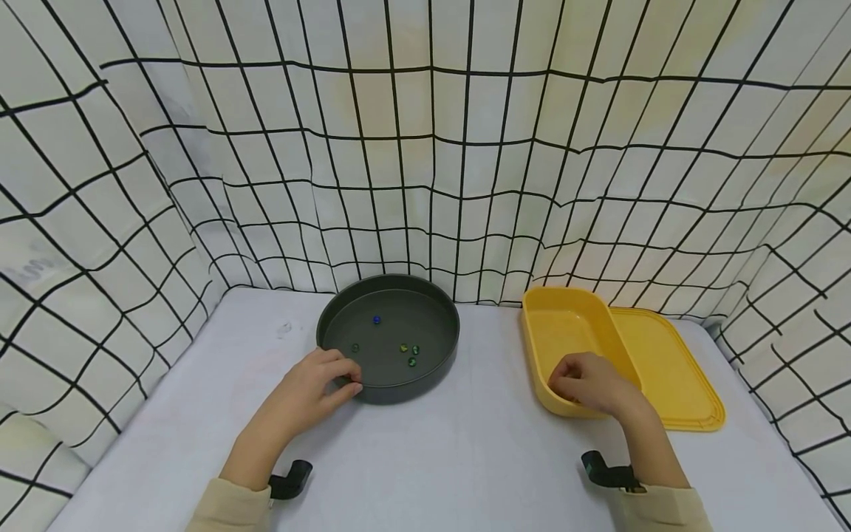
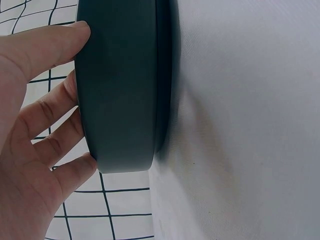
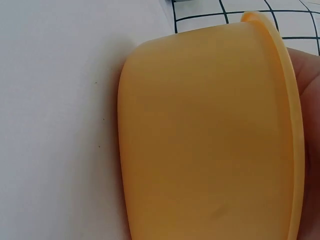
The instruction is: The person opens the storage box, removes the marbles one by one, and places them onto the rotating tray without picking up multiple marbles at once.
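My left hand [image 1: 318, 388] rests at the near-left rim of a dark round pan [image 1: 425, 373]. Seen from the left wrist, the thumb and fingertips touch the rim of this pan [image 2: 120, 90], fingers loosely bent. Inside the pan lie a blue marble [image 1: 377, 320], a yellowish marble [image 1: 403, 347] and several green marbles [image 1: 412, 362]. Over at the right, my right hand [image 1: 592, 380] reaches into the near end of a yellow plastic box [image 1: 532, 347], fingers bent downward. Its fingertips are hidden, and in the right wrist view the wall of the box [image 3: 210, 130] covers most of the hand.
A flat yellow lid [image 1: 671, 369] lies right of the box, partly beneath or against its side. White cloth covers the table [image 1: 465, 458]. Black grid netting [image 1: 432, 133] over white sheeting encloses the back and sides. Each wrist carries a black camera mount [image 1: 290, 480].
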A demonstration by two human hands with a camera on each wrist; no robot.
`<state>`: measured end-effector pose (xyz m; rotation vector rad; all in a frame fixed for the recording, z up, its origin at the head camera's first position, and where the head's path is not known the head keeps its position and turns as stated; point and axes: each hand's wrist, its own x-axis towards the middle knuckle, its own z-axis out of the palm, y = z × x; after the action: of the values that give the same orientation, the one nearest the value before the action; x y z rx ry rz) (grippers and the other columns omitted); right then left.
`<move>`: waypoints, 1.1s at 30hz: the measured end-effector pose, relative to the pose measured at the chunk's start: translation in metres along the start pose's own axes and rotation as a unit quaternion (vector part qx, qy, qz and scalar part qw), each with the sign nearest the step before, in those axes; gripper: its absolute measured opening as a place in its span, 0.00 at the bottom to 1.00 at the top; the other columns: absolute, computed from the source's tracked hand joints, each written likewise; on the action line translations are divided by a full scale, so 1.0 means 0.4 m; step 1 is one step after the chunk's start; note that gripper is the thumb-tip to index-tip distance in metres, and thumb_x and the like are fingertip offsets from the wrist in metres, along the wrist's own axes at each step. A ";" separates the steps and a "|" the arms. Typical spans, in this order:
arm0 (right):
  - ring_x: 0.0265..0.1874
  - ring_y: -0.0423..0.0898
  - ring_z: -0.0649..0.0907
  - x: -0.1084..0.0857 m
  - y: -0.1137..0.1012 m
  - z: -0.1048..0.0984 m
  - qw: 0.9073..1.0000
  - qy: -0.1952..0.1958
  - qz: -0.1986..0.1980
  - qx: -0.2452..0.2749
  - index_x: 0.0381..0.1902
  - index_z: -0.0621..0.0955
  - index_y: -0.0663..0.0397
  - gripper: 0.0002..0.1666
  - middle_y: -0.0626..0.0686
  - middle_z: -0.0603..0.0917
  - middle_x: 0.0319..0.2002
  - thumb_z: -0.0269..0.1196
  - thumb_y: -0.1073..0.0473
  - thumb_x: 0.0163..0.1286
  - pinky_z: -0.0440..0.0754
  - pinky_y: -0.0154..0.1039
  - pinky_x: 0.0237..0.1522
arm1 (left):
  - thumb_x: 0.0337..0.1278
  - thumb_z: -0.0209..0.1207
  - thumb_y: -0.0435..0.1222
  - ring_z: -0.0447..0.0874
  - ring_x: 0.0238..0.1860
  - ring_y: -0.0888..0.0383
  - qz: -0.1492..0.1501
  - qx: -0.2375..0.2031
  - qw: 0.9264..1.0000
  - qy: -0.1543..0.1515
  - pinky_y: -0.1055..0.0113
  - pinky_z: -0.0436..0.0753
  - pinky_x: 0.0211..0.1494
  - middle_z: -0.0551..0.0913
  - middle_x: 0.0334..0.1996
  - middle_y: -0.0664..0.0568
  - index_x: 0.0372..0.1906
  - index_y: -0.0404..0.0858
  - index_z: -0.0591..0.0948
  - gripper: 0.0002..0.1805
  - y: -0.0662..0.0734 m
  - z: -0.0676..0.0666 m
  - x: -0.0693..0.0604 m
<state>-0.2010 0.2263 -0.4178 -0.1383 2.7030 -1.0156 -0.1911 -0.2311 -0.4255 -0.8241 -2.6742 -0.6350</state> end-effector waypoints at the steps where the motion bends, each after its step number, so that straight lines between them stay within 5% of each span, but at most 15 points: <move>1: 0.29 0.47 0.78 0.001 0.001 -0.001 1.000 0.005 0.001 0.007 0.35 0.82 0.52 0.07 0.50 0.80 0.27 0.66 0.54 0.67 0.78 0.39 0.31 | 0.53 0.73 0.37 0.74 0.38 0.62 -0.001 0.000 1.000 0.000 0.62 0.78 0.42 0.77 0.32 0.69 0.32 0.54 0.82 0.09 0.000 0.000 0.000; 16: 0.33 0.51 0.81 0.008 0.001 -0.005 0.995 0.082 -0.034 0.055 0.46 0.80 0.55 0.09 0.54 0.82 0.38 0.62 0.59 0.70 0.83 0.37 0.33 | 0.53 0.72 0.37 0.75 0.38 0.60 0.000 -0.004 1.000 0.000 0.61 0.78 0.41 0.78 0.33 0.68 0.33 0.53 0.82 0.10 0.000 0.000 -0.002; 33: 0.34 0.52 0.82 0.012 -0.003 0.004 0.992 0.104 -0.035 0.056 0.47 0.81 0.54 0.10 0.54 0.82 0.37 0.63 0.56 0.71 0.84 0.36 0.35 | 0.53 0.72 0.38 0.74 0.39 0.61 -0.008 0.002 1.000 -0.005 0.60 0.78 0.42 0.78 0.33 0.68 0.33 0.54 0.82 0.09 0.001 0.002 -0.002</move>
<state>-0.2053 0.2235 -0.4189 -0.1115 2.8349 -1.2639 -0.1903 -0.2308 -0.4261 -0.8067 -2.6923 -0.6317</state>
